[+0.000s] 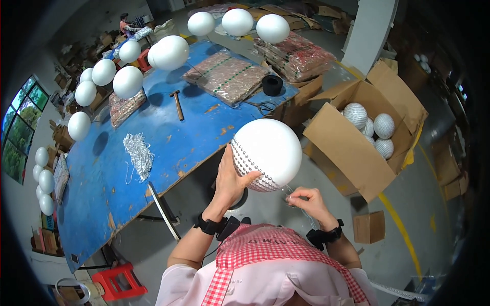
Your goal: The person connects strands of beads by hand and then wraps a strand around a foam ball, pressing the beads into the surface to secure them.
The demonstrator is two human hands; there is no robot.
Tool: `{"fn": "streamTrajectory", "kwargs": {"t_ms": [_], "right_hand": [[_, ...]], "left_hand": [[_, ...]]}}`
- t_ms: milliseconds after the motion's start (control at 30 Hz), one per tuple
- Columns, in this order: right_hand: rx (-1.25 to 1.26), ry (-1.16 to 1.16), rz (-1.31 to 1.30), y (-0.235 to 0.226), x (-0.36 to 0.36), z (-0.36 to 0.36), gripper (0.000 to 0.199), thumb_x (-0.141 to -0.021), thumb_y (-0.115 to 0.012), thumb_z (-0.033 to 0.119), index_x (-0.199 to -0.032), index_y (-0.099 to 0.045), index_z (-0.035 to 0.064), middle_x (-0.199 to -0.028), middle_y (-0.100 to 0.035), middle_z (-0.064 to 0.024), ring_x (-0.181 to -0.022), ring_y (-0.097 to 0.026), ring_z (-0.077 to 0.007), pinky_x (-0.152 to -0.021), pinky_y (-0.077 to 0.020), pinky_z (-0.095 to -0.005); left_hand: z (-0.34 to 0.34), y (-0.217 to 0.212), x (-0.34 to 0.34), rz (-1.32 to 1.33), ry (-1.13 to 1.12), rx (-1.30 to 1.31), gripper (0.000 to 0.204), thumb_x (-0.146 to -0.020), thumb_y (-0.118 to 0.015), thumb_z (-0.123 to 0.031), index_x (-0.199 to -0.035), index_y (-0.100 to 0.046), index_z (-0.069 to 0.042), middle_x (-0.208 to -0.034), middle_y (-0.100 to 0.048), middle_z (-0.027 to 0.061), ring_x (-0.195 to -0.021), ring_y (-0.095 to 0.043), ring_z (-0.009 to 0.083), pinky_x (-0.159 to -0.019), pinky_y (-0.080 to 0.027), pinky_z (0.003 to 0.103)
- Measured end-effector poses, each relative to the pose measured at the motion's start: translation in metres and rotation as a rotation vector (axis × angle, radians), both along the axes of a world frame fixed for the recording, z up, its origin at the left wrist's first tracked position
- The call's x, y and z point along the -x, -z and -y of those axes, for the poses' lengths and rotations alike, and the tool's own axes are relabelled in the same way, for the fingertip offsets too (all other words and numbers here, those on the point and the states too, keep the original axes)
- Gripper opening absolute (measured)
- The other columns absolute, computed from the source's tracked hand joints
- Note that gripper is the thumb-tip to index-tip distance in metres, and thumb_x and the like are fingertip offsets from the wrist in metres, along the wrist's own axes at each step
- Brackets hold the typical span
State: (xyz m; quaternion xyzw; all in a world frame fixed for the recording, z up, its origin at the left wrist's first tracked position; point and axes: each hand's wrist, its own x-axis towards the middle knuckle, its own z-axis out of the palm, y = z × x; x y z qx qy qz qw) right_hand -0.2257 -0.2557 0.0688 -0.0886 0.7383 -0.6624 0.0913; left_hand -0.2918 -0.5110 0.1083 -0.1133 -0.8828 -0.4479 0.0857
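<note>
A large white ball (273, 148) is in front of me, its lower left side ringed with rows of small silver beads (248, 166). My left hand (230, 178) grips it from the left, thumb across the beaded rows and fingers behind the side. Just below right of the ball, my right hand (310, 202) pinches a thin, shiny strand (287, 192) that runs up to the ball's lower edge. More of this strand trails down past the right palm; it is too fine to make out fully.
A blue worktable (173, 145) carries a hammer (177, 105), a heap of silver strands (138, 157), scissors (263, 107), black tape (272, 85) and wrapped packs (224, 76). White balls (128, 82) stand out around its edges. On the right, an open carton (352, 153) holds several finished-looking silver balls (384, 126). A red stool (118, 282) stands lower left.
</note>
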Motion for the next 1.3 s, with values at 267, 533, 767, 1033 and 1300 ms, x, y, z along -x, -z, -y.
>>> {"fn": "streamTrajectory", "kwargs": {"t_ms": [267,533,767,1033,1300], "right_hand": [[-0.128,-0.084,-0.038,-0.01,0.004,-0.003,0.012,-0.083,-0.068,0.011,-0.083,-0.068,-0.001,-0.071,-0.065,-0.0029,-0.07,-0.059,-0.0086,-0.062,-0.0464,-0.0245],[-0.099,-0.022,0.018,0.003,0.011,-0.004,0.015,-0.082,-0.069,0.013,-0.082,-0.067,-0.0015,-0.071,-0.065,-0.0027,-0.066,-0.058,-0.0085,-0.061,-0.046,-0.0245],[-0.127,-0.106,-0.082,0.004,0.011,-0.005,0.016,-0.083,-0.068,0.015,-0.081,-0.067,-0.0006,-0.069,-0.064,-0.0033,-0.064,-0.057,-0.009,-0.06,-0.0454,-0.0243],[-0.087,-0.074,0.022,0.015,0.015,-0.004,0.017,-0.084,-0.068,0.017,-0.081,-0.068,-0.0003,-0.068,-0.065,-0.0015,-0.064,-0.058,-0.0073,-0.061,-0.0456,-0.0231],[-0.146,-0.031,0.062,0.012,0.015,-0.008,0.017,-0.084,-0.068,0.016,-0.081,-0.068,-0.0003,-0.069,-0.065,-0.0011,-0.066,-0.057,-0.0066,-0.061,-0.0454,-0.0227]], "left_hand": [[-0.002,0.004,0.001,0.108,-0.109,-0.291,0.102,-0.068,-0.079,-0.041,-0.142,-0.024,0.004,-0.136,-0.04,0.0268,-0.127,-0.042,0.0342,-0.103,-0.036,0.04],[-0.002,0.011,0.0,0.051,-0.159,-0.276,0.083,-0.071,-0.078,-0.038,-0.132,-0.037,0.002,-0.126,-0.045,0.0218,-0.117,-0.048,0.0339,-0.097,-0.041,0.041],[-0.003,0.014,-0.001,-0.027,-0.219,-0.314,0.066,-0.076,-0.075,-0.035,-0.122,-0.044,0.001,-0.115,-0.047,0.0185,-0.105,-0.051,0.0308,-0.088,-0.044,0.039],[0.001,0.01,-0.001,0.013,-0.239,-0.295,0.061,-0.078,-0.073,-0.034,-0.119,-0.046,0.001,-0.114,-0.048,0.0181,-0.103,-0.051,0.0309,-0.087,-0.044,0.039],[0.012,0.013,-0.001,-0.094,-0.072,0.006,0.086,-0.073,-0.077,-0.038,-0.136,-0.035,0.002,-0.127,-0.047,0.0223,-0.117,-0.047,0.0357,-0.101,-0.038,0.04]]}}
